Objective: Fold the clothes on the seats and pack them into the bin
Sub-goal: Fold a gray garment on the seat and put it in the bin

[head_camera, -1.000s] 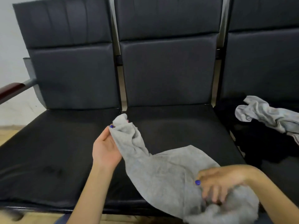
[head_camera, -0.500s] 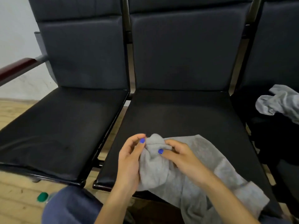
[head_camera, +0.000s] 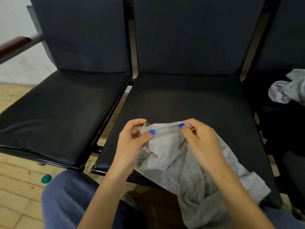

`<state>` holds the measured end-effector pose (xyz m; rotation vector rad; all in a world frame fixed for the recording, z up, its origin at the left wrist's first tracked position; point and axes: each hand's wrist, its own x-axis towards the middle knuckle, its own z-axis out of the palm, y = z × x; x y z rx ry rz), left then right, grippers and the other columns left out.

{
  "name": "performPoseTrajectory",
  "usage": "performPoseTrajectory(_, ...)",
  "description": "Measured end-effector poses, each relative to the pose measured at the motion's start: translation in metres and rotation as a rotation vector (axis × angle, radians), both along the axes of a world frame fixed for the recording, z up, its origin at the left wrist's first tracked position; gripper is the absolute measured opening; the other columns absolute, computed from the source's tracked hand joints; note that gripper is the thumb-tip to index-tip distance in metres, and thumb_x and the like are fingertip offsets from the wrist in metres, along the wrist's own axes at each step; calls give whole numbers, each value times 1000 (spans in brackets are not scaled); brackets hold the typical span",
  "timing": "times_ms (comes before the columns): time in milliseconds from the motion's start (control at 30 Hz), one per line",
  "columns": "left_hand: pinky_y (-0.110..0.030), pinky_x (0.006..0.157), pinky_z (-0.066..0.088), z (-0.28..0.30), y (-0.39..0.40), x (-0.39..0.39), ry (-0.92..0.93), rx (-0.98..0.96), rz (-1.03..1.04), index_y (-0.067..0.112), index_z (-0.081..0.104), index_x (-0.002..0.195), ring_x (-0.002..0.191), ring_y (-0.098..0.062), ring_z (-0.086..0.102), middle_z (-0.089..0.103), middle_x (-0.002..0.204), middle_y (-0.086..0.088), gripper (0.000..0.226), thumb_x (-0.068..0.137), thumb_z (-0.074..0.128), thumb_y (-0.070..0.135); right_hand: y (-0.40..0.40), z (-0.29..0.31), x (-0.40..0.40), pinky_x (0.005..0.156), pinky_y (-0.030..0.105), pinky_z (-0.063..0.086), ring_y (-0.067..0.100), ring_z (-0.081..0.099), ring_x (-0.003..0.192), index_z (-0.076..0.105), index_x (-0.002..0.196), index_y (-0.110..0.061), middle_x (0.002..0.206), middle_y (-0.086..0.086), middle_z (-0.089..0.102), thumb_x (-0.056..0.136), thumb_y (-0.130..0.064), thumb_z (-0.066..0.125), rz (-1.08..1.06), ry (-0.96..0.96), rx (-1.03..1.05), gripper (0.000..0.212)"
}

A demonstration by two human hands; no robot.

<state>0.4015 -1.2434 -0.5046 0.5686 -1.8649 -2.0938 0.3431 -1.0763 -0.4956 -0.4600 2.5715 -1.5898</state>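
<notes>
Since half a second earlier, left hand (head_camera: 132, 139) and right hand (head_camera: 200, 139) had spread apart, each pinching the grey garment's (head_camera: 189, 171) edge over the middle seat (head_camera: 189, 103); its slack, trailing toward 5 o'clock, risked sliding off.

- The left hand (head_camera: 132, 138) is raised in front of the body, fingers curled and thumb pressed forward, pinching the left end of a grey garment (head_camera: 186, 164) edge.
- The right hand (head_camera: 200, 139) mirrors it — thumb and curled fingers pinch the same edge, near the left hand.
- Both bare forearms reach forward from the bottom of the view, wrists roughly level.
</notes>
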Motion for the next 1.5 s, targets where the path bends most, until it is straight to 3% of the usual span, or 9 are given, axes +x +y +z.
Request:
performPoseTrajectory(167,-42,82,56,0,6,2,11,-90,-56,26,67,103,96,-22,66,70,96,4,23,85,66,12,1,16,1,62,32,49,16,60,69,68,75,-14,70,4,62,93,-15,55,57,-416,-396,22)
performPoseTrajectory(400,-31,106,38,-1,2,10,39,68,-28,54,49,123,132,0,38,33,146,21,49,79,68,40,-8,14,10,71,23,48,16,60,78,71,75,-11,82,10,65,92,-7,55,290,-397,-337,23)
performPoseTrajectory(600,-18,75,51,9,-5,17,152,-435,-155,43,68,92,85,-8,62,67,95,13,16,76,62,43,-5,11,6,60,22,48,12,55,64,72,87,0,78,15,62,93,-14,56,171,-340,-374,21)
performPoseTrajectory(800,-20,74,53,8,18,15,31,-303,-349,23,60,112,88,-6,66,68,97,7,41,79,71,44,-7,19,13,80,30,56,19,70,91,71,104,-16,94,8,74,95,-5,47,384,-465,-414,28)
performPoseTrajectory(1000,-39,81,56,12,14,16,23,-123,-231,19,69,98,88,-18,67,70,91,1,24,87,56,36,11,21,-2,44,21,45,12,53,44,71,88,-18,59,3,64,91,-2,55,122,-242,-334,23)
performPoseTrajectory(1100,-33,75,58,17,3,16,28,29,-244,22,75,89,89,-19,68,71,92,-2,21,84,61,37,14,9,-8,66,13,48,3,60,78,63,103,-42,91,-12,64,85,4,59,173,-64,-61,49)
performPoseTrajectory(1233,-21,62,55,31,-9,20,56,127,-395,24,76,84,76,-10,68,72,83,0,35,66,75,53,-2,-11,-1,98,-1,18,-8,20,132,24,128,-63,148,-20,20,87,1,54,448,31,306,81)
performPoseTrajectory(1400,-15,54,50,44,-12,29,158,203,-459,26,70,68,59,-2,60,63,65,9,25,68,73,51,-9,-13,3,116,24,10,5,4,142,39,138,-45,155,-11,13,88,-20,65,576,-51,417,62)
performPoseTrajectory(1500,-14,50,46,50,-14,32,192,239,-416,26,66,64,52,0,52,56,58,11,22,74,68,45,-4,-4,5,111,22,22,-1,24,131,47,128,-38,138,-20,32,82,-25,73,794,-284,387,55)
